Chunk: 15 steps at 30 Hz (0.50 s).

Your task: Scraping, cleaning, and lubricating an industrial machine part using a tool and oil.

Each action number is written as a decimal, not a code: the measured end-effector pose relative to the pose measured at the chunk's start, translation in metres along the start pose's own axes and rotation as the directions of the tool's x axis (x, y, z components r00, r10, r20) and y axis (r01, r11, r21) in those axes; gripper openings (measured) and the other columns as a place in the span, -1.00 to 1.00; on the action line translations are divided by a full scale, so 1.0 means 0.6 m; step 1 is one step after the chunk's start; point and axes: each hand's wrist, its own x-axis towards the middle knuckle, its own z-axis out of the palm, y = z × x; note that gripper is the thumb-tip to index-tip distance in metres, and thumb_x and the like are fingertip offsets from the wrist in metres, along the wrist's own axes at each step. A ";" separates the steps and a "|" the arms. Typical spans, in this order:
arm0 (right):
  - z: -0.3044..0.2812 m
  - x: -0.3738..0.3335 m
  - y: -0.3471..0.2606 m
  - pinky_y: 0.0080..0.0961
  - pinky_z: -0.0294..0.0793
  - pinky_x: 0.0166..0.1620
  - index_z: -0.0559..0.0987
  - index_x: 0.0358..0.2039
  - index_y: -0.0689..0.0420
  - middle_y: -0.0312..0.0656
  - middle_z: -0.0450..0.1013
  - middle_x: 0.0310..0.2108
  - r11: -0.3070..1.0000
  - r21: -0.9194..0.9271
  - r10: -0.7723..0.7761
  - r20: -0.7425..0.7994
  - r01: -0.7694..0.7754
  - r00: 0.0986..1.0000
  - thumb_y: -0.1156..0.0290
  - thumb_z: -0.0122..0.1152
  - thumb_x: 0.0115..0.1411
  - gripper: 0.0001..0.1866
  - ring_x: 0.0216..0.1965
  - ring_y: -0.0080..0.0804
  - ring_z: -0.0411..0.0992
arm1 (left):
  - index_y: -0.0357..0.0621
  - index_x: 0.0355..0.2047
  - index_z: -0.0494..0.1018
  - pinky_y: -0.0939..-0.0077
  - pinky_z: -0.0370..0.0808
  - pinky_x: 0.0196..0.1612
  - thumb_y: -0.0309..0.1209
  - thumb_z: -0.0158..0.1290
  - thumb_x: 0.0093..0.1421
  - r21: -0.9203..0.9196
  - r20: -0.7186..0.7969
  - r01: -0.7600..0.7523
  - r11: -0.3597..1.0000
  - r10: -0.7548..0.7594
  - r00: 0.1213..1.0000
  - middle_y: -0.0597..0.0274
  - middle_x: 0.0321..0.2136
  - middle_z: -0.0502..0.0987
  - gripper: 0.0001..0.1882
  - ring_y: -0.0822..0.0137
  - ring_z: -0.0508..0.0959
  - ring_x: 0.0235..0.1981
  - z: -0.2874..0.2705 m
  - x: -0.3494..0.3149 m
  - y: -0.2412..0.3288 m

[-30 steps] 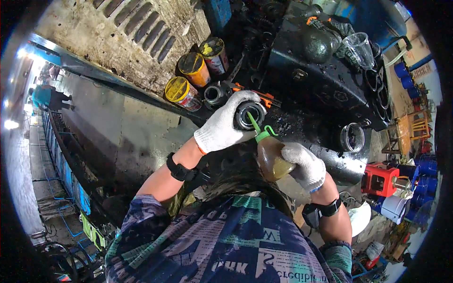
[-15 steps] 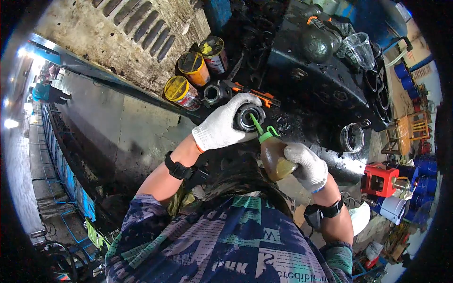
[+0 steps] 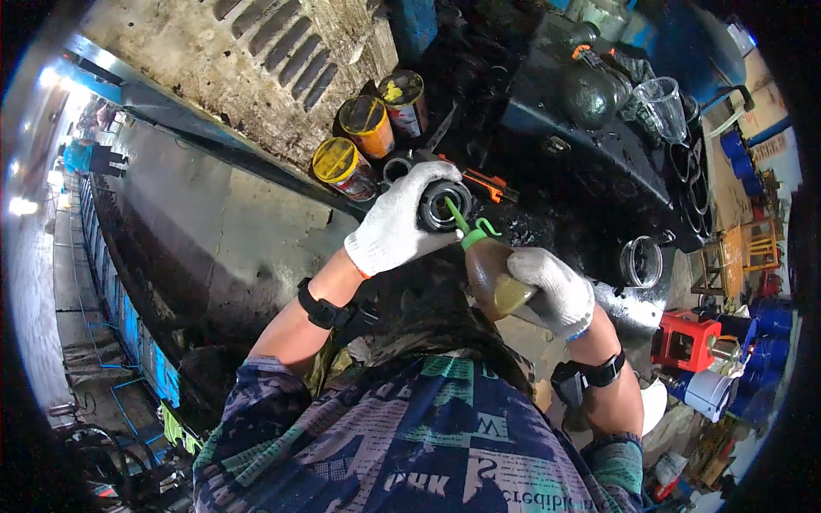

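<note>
My left hand [image 3: 400,215], in a white knitted glove, is wrapped round a dark metal ring-shaped part [image 3: 445,205] with a round bore facing up. In my right hand [image 3: 556,293], gloved the same way, is a squeeze bottle [image 3: 496,275] of brownish, see-through plastic, tilted up to the left. Yellowish liquid sits low in it, by my fingers. Its green nozzle [image 3: 455,215] reaches into the bore of the metal part; the tip's exact contact there is hard to make out. A small green hooked cap stands out from the bottle's neck.
Three tubs stand beyond my left hand: a yellow-lidded one [image 3: 342,168], an orange one [image 3: 366,126] and another [image 3: 402,101]. Close by lie an orange-and-black tool [image 3: 489,185] and another metal ring [image 3: 395,169]. A shiny ring [image 3: 640,262] rests at right, near a red stand [image 3: 684,335].
The view has shifted slightly, so the bench things appear further right. Both hands keep their holds, and the nozzle stays in the metal part's bore.
</note>
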 end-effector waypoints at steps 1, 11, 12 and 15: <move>0.018 -0.001 -0.026 -0.51 0.53 -0.17 0.60 0.09 0.22 -0.12 0.56 -0.03 0.980 -0.200 0.003 -0.009 -0.005 1.000 0.12 0.14 0.39 -0.55 -0.16 -0.45 0.54 | -0.13 0.16 0.34 0.26 0.45 0.26 -0.48 0.47 -0.07 0.006 -0.006 0.003 1.000 -0.003 1.000 0.02 0.15 0.48 -0.22 0.02 0.52 0.19 -0.004 -0.002 -0.001; 0.052 0.042 -0.026 -0.52 0.56 -0.26 0.62 0.06 0.15 -0.20 0.60 -0.25 0.995 -0.097 0.024 -0.004 -0.024 1.000 -0.05 0.18 0.32 -0.46 -0.26 -0.45 0.56 | -0.14 0.14 0.35 0.25 0.50 0.17 -0.48 0.49 -0.10 0.149 -0.160 0.028 0.989 -0.004 0.987 0.06 0.02 0.55 -0.21 0.03 0.58 0.08 -0.032 -0.019 0.002; 0.055 0.043 -0.037 -0.52 0.56 -0.26 0.62 0.06 0.15 -0.20 0.60 -0.25 0.995 -0.100 0.023 0.005 -0.023 1.000 -0.05 0.18 0.32 -0.46 -0.26 -0.45 0.56 | -0.14 0.14 0.35 0.24 0.50 0.16 -0.47 0.49 -0.11 0.155 -0.187 0.028 0.987 0.002 0.982 0.07 0.01 0.56 -0.21 0.03 0.59 0.06 -0.034 -0.022 0.001; 0.047 0.046 -0.043 -0.49 0.53 -0.10 0.61 0.05 0.21 -0.19 0.59 -0.25 0.988 -0.011 0.156 0.111 -0.156 0.981 -0.02 0.18 0.31 -0.45 -0.12 -0.45 0.52 | -0.15 0.12 0.38 0.21 0.48 0.17 -0.44 0.51 -0.14 0.096 -0.235 0.043 0.994 -0.020 0.972 0.07 0.00 0.54 -0.20 0.01 0.57 0.05 -0.033 -0.024 -0.003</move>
